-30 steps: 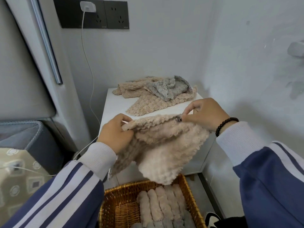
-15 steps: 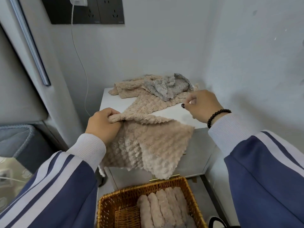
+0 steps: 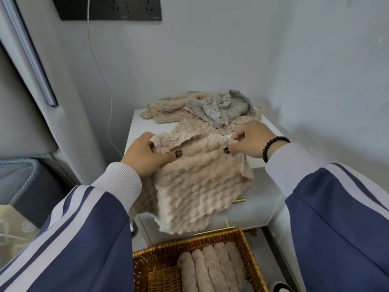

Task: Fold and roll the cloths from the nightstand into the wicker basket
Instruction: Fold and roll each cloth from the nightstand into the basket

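1. The left hand [image 3: 143,153] and the right hand [image 3: 250,142] each pinch a top corner of a beige cloth [image 3: 195,186], thumbs on the near face and fingers curled behind.
2. That cloth hangs from its top edge in front of the white nightstand [image 3: 136,131], its lower edge dangling just above the wicker basket [image 3: 145,262]. It looks doubled over, so I judge the folding is under way and the rolling not begun.
3. In the basket, several rolled cloths [image 3: 212,268] lie side by side, so a good share is done.
4. On the nightstand top, a heap of loose cloths [image 3: 168,111], beige with a grey cloth [image 3: 223,108] on it, waits to be folded. How many, I cannot tell.
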The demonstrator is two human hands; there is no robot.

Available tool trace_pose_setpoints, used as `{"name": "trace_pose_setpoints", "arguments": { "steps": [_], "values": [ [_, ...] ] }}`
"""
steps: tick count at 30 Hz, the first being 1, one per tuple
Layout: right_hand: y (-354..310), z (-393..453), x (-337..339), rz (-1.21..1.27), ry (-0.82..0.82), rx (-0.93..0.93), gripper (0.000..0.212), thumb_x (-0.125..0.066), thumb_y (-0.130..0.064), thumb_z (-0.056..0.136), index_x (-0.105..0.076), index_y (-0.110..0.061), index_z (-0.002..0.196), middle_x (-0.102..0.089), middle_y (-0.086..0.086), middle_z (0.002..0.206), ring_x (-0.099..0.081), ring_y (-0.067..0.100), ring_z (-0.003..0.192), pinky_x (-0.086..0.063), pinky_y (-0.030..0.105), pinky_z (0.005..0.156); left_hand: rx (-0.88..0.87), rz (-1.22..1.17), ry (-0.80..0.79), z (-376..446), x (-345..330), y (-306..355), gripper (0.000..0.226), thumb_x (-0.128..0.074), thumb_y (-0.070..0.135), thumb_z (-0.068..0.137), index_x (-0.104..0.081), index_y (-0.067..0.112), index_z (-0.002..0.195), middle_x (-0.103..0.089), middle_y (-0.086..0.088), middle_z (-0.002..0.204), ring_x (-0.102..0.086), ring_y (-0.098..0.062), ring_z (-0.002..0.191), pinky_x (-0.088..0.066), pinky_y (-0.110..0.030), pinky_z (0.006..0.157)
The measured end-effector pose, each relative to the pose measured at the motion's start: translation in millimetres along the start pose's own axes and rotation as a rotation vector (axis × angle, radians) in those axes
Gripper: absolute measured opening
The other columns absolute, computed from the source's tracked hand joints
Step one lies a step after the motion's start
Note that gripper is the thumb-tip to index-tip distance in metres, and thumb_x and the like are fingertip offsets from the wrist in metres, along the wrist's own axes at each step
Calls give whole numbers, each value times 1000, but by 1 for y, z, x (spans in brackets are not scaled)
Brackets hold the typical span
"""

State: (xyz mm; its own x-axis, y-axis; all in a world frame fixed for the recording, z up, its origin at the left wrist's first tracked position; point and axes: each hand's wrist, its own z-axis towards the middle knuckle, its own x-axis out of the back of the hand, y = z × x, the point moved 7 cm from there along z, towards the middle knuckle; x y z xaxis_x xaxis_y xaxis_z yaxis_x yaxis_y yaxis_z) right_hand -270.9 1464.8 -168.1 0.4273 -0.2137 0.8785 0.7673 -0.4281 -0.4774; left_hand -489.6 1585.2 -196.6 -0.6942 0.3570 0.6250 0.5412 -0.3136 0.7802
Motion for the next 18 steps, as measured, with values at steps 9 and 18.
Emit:
{"name": "trace_pose_setpoints", "arguments": {
  "steps": [9, 18],
  "values": [
    [-10, 29, 11, 287, 149, -100, 16, -51, -8, 96, -57, -15, 83, -64, 9, 110, -71, 21, 55, -58, 41, 64, -70, -7, 233, 22, 17, -7, 12, -68, 25, 85, -62, 15, 87, -62, 1, 80, -56, -17, 72, -41, -24, 55],
    [-8, 58, 9, 322, 213, -33, 16, -62, -16, 91, -73, -17, 103, -65, -3, 122, -54, 6, 61, -42, 11, 48, 33, -17, 272, 57, 39, -18, 19, -63, 19, 86, -72, 5, 77, -65, -15, 66, -55, -16, 52, -53, -30, 53]
  ]
}}
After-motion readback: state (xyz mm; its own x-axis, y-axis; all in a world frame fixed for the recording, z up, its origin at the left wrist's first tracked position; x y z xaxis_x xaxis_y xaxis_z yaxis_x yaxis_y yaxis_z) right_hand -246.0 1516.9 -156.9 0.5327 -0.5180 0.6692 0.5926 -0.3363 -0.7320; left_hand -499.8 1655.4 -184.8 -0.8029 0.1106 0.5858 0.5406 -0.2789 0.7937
